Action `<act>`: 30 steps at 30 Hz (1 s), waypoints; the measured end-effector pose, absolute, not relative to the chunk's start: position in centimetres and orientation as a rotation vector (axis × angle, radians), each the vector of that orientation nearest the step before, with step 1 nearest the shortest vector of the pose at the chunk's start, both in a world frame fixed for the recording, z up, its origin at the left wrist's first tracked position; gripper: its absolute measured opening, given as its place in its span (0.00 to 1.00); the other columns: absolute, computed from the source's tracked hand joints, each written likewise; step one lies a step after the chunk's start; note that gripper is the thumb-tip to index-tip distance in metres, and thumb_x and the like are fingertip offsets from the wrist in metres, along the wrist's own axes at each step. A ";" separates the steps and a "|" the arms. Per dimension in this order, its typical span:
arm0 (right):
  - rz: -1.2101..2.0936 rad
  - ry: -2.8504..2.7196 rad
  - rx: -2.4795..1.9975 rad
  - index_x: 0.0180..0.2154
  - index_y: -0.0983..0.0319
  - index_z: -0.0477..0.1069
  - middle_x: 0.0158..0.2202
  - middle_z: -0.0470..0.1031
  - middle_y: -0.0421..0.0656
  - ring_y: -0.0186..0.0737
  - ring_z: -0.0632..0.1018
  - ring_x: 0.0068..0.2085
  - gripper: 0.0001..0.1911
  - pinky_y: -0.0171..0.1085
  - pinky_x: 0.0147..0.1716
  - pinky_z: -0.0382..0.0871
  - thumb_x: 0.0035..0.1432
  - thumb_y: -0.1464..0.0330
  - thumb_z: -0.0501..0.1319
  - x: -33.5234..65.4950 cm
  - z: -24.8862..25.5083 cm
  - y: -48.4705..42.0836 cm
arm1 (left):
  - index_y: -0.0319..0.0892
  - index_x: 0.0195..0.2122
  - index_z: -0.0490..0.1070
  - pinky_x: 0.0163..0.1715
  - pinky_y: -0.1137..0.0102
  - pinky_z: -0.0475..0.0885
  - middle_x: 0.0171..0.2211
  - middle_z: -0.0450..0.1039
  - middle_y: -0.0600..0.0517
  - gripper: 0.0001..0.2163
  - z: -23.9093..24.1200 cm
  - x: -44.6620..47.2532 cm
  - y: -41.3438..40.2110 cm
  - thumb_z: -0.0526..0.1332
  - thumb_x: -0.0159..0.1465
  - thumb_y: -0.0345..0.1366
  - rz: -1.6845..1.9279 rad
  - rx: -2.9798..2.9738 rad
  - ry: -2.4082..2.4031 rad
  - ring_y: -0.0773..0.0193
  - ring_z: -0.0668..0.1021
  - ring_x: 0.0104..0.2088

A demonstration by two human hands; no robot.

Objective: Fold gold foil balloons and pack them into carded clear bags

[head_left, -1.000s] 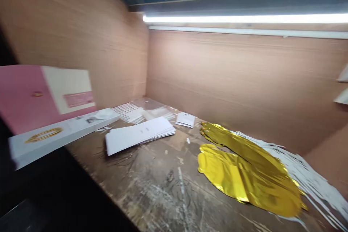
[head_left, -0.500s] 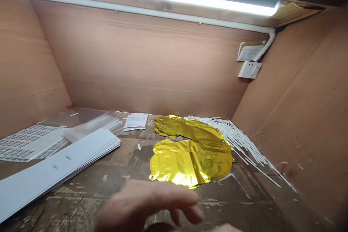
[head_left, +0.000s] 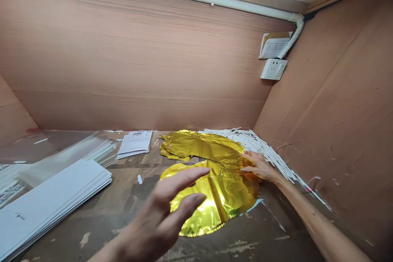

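Note:
Flat, uninflated gold foil balloons (head_left: 196, 147) lie stacked on the brown table, curving round toward the right. My right hand (head_left: 259, 166) rests on the right side of the stack, its fingers spread out over the shiny foil. Nearer to me, my left hand (head_left: 172, 208) hovers in front of the foil with thumb and forefinger apart and nothing between them. It covers part of the stack's front left portion. The other fingers of the left hand are mostly hidden behind the thumb and palm.
White thin sticks (head_left: 273, 157) lie heaped along the right wall. At the left are long white card sheets (head_left: 61, 200), clear plastic sleeves (head_left: 76, 155) and printed cards (head_left: 135, 144). A socket (head_left: 274, 68) is fixed at the back right corner.
My view has turned and shifted. My right hand has come to lie on the right side of the foil balloons. My left hand is raised, with its thumb and forefinger now plainly apart.

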State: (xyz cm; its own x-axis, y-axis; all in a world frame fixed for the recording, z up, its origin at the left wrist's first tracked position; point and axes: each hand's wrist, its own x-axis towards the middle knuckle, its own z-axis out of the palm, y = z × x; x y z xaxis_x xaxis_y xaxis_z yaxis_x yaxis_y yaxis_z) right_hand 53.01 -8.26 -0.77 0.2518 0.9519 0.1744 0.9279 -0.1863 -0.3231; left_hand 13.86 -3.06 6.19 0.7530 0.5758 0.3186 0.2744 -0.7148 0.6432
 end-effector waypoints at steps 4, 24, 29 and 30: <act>0.119 -1.757 -2.160 0.43 0.50 0.70 0.50 0.65 0.43 0.51 0.63 0.50 0.25 0.48 0.49 0.54 0.39 0.55 0.63 53.3 -1.4 -7.9 | 0.45 0.57 0.51 0.54 0.50 0.49 0.60 0.45 0.44 0.31 3.2 20.5 -1.8 0.51 0.55 0.54 0.292 2.672 0.408 0.48 0.48 0.59; -0.328 -1.949 -1.821 0.25 0.55 0.74 0.35 0.72 0.40 0.43 0.66 0.41 0.06 0.44 0.42 0.53 0.49 0.63 0.60 50.0 5.8 -5.3 | 0.39 0.50 0.63 0.49 0.58 0.58 0.52 0.60 0.42 0.24 2.7 29.6 3.2 0.59 0.54 0.44 0.708 2.489 0.566 0.51 0.61 0.53; -0.332 -2.144 -1.825 0.32 0.55 0.73 0.28 0.73 0.40 0.40 0.68 0.35 0.08 0.41 0.39 0.55 0.48 0.62 0.61 46.5 12.6 -3.3 | 0.37 0.21 0.73 0.23 0.75 0.61 0.17 0.67 0.55 0.11 3.9 32.7 5.1 0.55 0.54 0.35 0.839 1.940 0.574 0.67 0.69 0.22; -0.299 -2.121 -1.833 0.37 0.54 0.72 0.31 0.73 0.40 0.40 0.68 0.36 0.14 0.41 0.39 0.56 0.44 0.61 0.63 46.1 13.5 -3.1 | 0.37 0.21 0.73 0.21 0.76 0.59 0.15 0.64 0.56 0.11 4.0 32.4 5.3 0.55 0.53 0.36 0.881 1.856 0.585 0.69 0.67 0.20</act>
State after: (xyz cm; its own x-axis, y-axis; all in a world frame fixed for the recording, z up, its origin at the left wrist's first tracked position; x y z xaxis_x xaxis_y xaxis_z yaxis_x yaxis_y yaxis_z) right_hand 46.13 -3.08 13.53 -0.1250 0.9194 0.3730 0.9867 0.1545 -0.0503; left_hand 32.40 5.30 4.02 0.6234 0.7139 0.3190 0.0172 -0.4205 0.9072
